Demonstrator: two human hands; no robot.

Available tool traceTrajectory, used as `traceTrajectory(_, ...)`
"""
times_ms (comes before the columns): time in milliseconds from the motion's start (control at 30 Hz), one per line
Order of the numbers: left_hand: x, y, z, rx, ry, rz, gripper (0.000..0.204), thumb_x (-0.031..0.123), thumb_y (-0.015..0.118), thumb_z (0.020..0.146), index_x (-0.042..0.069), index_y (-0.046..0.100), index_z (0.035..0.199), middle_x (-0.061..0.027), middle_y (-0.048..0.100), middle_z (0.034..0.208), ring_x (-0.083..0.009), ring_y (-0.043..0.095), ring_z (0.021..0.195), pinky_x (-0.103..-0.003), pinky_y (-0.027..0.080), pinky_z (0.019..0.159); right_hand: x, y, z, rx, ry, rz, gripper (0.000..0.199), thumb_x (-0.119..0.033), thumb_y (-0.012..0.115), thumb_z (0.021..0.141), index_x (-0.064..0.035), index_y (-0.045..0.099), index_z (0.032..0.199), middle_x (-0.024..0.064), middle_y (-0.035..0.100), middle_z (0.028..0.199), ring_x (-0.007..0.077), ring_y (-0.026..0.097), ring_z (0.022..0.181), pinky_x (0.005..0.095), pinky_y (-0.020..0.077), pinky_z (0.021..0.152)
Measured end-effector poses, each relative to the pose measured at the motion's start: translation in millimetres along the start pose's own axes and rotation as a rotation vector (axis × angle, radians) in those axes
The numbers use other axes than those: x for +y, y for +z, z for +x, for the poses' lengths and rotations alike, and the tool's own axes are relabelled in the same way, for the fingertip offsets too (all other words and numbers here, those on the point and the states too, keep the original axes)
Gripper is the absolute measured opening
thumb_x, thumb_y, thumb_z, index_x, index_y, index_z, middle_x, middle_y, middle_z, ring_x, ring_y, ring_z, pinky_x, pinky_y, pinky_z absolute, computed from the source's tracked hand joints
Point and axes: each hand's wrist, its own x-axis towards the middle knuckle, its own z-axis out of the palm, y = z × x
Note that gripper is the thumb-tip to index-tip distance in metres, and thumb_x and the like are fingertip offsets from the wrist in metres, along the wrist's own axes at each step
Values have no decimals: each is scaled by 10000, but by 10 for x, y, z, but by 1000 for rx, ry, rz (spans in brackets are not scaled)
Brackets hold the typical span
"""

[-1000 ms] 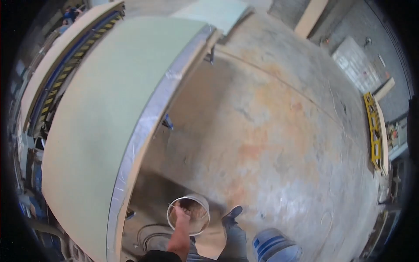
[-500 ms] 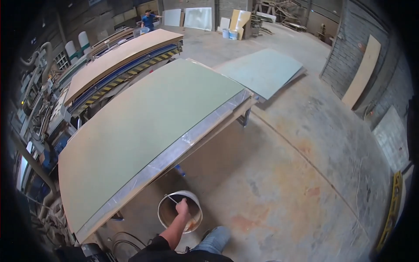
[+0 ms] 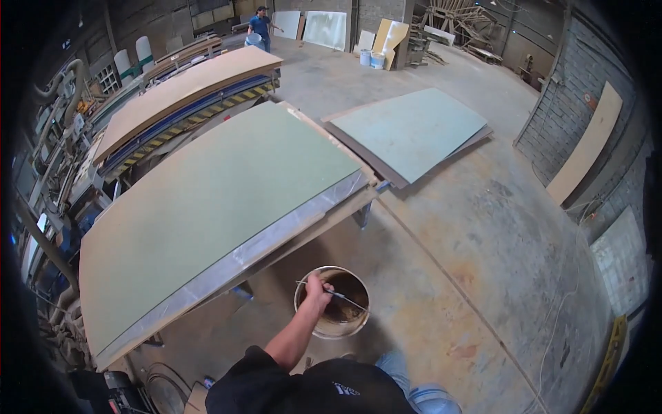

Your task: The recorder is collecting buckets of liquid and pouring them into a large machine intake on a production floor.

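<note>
Head camera shows the left hand (image 3: 318,290) wrapped around the thin metal handle (image 3: 349,301) of a round, dirty-white bucket (image 3: 336,332). I cannot tell what the right hand grips.

Bare concrete floor (image 3: 476,228), blotched orange-brown and cut by a straight seam, spreads right of the green-topped counter (image 3: 221,214). Left of that counter stands a second counter (image 3: 207,117) edged in black-and-yellow stripes. Well beyond the green-topped counter, pale panels (image 3: 325,31) lean upright; well right of it, a wooden plank (image 3: 592,146) leans against a grey brick wall (image 3: 579,86).
</note>
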Motion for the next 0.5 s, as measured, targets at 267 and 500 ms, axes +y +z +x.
traceTrajectory(267, -1175, 2837, -157, -231, 7, 70, 209, 265, 543, 888, 108, 443, 794, -7, 395, 616, -139, 415, 549, -318, 417, 579, -2043, 14, 1676, -13, -170, -271, 358, -314, 527, 891, -60, 597, 1133, 132, 569, 1145, 278, 488, 1043, 469, 352, 850)
traceTrajectory(500, -1638, 4875, 34, -450, 40, 13, 213, 283, 562, 879, 102, 470, 815, -5, 447, 668, -138, 457, 587, -315, 438, 607, -3686, -252, 2895, -33, -304, -553, 370, -314, 514, 895, -68, 591, 1161, 132, 556, 1187, 279, 470, 1098, 478, 326, 899)
